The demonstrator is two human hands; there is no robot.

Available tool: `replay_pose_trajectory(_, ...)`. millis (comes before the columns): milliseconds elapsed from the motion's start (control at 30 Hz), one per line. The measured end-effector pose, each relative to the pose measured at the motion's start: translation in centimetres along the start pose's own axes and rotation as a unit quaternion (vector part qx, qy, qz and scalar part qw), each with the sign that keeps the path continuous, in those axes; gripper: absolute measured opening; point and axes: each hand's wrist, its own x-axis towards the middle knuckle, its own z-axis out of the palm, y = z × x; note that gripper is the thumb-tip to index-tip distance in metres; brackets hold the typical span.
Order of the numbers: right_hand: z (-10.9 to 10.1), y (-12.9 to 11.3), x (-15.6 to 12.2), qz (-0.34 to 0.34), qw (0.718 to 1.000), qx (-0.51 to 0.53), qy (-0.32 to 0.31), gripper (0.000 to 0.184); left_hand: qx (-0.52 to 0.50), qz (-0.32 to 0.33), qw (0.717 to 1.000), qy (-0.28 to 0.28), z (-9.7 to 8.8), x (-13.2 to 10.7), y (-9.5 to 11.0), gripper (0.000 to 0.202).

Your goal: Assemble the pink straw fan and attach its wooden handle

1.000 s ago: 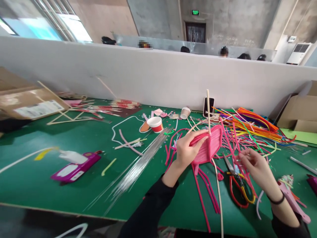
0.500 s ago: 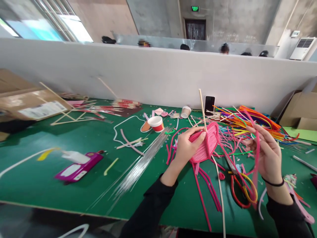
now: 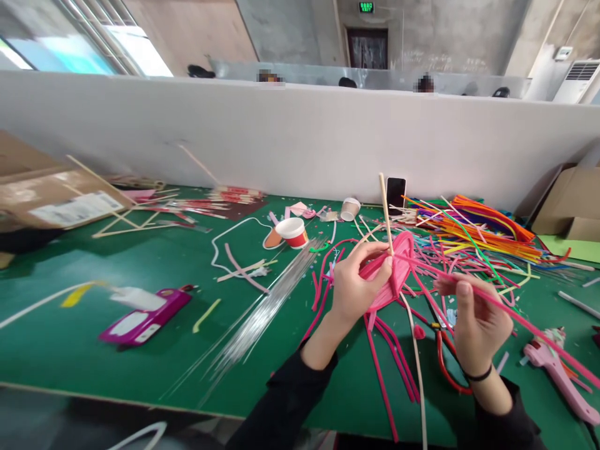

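My left hand (image 3: 359, 281) is closed around a pink wrapped piece (image 3: 401, 265), flat and wound with pink strands, with a wooden stick (image 3: 385, 209) rising from its top. A long pink pipe cleaner (image 3: 520, 315) runs from the stick out to the right. My right hand (image 3: 480, 315) pinches this strand between thumb and fingers, away from the wrapped piece. Scissors with red and yellow handles (image 3: 447, 362) lie partly hidden beneath my right hand. Several loose pink pipe cleaners (image 3: 382, 387) lie below the wrapped piece.
A heap of coloured pipe cleaners (image 3: 492, 231) lies at the back right, near a phone (image 3: 396, 192). A pink glue gun (image 3: 557, 375) rests at right. Thin metal wires (image 3: 262, 325), a paper cup (image 3: 291, 232) and a purple device (image 3: 147, 315) lie left of my hands.
My right hand has moved down and left, nearer the wrapped piece. The pink pipe cleaner, formerly hanging from it, now stretches across to the stick. My left hand keeps its hold.
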Motion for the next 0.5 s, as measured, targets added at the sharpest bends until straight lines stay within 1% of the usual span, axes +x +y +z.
replay_pose_trajectory(67,0.2,0.6,-0.7,-0.027,0.999,-0.017,-0.026,0.011,0.008,0.015,1.0,0.006,0.0,-0.2,0.2,0.014)
replay_pose_trajectory(133,0.1,1.1,-1.1,-0.081,0.993,-0.063,-0.055,0.014,0.023,0.035,0.999,0.011,0.1,-0.2,0.2,0.012)
replay_pose_trajectory(233,-0.1,1.5,-1.3,-0.195,0.966,-0.145,-0.091,0.025,0.049,0.06,0.997,0.025,0.2,-0.2,0.1,0.013)
replay_pose_trajectory(333,-0.2,1.4,-1.3,-0.288,0.934,-0.164,-0.13,0.04,0.059,0.074,0.995,0.042,0.3,-0.2,0.1,0.021)
replay_pose_trajectory(400,-0.1,1.2,-1.3,-0.321,0.92,-0.164,-0.155,0.046,0.077,0.089,0.992,0.042,0.2,-0.2,0.1,0.02)
replay_pose_trajectory(500,0.3,0.9,-1.2,-0.339,0.908,-0.17,-0.178,0.044,0.102,0.096,0.99,0.036,0.1,-0.2,0.2,0.016)
